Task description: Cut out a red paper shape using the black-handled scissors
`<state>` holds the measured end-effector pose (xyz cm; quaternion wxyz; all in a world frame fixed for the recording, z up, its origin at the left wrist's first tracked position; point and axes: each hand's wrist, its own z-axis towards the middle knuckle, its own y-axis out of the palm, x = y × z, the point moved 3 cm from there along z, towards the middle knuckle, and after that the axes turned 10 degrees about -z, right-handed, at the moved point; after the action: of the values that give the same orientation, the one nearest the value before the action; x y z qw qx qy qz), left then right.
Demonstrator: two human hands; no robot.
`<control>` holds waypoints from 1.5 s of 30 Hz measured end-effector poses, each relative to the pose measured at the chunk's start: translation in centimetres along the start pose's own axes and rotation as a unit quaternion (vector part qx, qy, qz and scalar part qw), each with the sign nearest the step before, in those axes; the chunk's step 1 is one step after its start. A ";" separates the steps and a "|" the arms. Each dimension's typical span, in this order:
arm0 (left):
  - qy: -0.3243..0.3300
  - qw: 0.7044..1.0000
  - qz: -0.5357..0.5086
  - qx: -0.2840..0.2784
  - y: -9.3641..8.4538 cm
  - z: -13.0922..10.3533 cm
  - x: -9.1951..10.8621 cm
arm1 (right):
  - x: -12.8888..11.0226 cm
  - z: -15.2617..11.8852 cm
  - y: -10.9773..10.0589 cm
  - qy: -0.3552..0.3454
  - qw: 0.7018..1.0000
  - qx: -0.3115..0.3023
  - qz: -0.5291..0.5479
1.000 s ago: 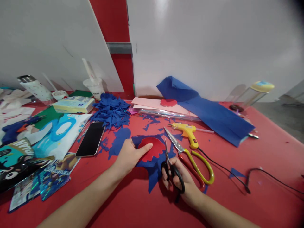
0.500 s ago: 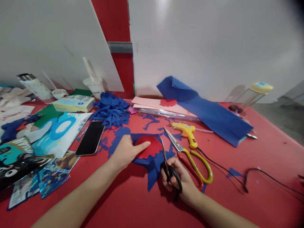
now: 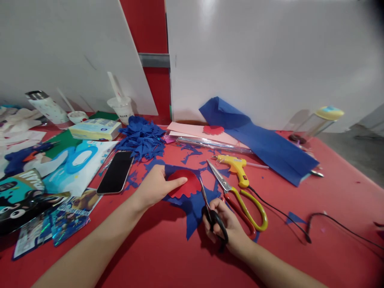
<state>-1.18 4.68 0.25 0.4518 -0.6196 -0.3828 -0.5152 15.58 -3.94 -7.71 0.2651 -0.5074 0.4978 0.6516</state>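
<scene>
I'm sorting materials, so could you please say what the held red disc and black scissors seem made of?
Red disc: probably felt or thick paper, with a matte-looking face and thin, cleanly cut scallops. Black scissors: blades look like metal, given their grey sheen; handles probably plastic, being smooth, rounded loops.

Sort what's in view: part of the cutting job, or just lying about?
In the job:
red scalloped piece and blue piece beneath it, in the left hand
black-handled scissors, in the right hand

Apparently just lying about:
phone
larger red-and-yellow-handled scissors
yellow glue gun
cup
bottle
heap of blue pieces, possibly related
</scene>
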 end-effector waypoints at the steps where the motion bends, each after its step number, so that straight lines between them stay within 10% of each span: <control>1: -0.005 1.000 0.004 -0.004 0.0 0.0 0.1 | 0.0 -0.1 0.0 0.000 1.000 -0.008 -0.002; 45: -0.022 1.000 0.009 0.006 1.0 -1.4 1.5 | -0.8 -0.6 0.6 -0.016 0.999 -0.040 -0.007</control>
<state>-0.38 3.08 1.64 0.4520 -0.6313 -0.3901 -0.4950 15.54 -4.59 -6.75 0.2569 -0.5104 0.4638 0.6770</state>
